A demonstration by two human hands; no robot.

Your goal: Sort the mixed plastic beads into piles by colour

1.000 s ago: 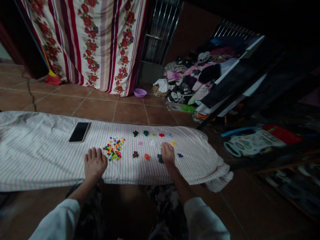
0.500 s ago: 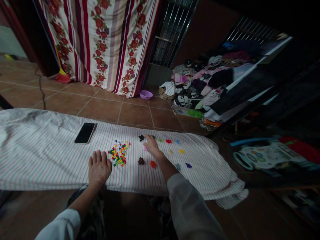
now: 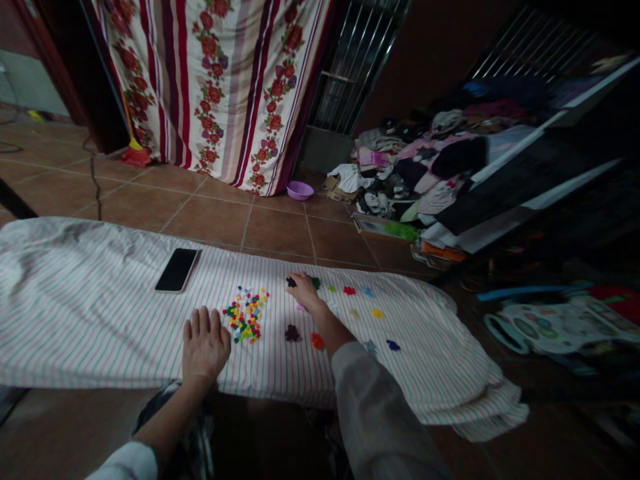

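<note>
Single-colour piles (image 3: 317,341) lie right of a still-mixed heap (image 3: 245,319). Left hand (image 3: 205,343) is flat, visibly holding nothing; right hand (image 3: 304,292) bends its fingers at the black pile (image 3: 291,283), grip unclear.

I have the left hand (image 3: 206,347) palm down on the striped cloth (image 3: 100,313), toward its near edge, fingertips pointing to the far one, just beside the mixed beads (image 3: 246,317). I see the right hand (image 3: 304,291) near the far edge, fingertips at the black beads (image 3: 291,283); I can't tell whether it grips any. Toward the right end I count red (image 3: 349,290), yellow (image 3: 377,313) and dark blue beads (image 3: 393,345) in separate heaps. The phone (image 3: 177,270) lies toward the left end, near the far edge.
</note>
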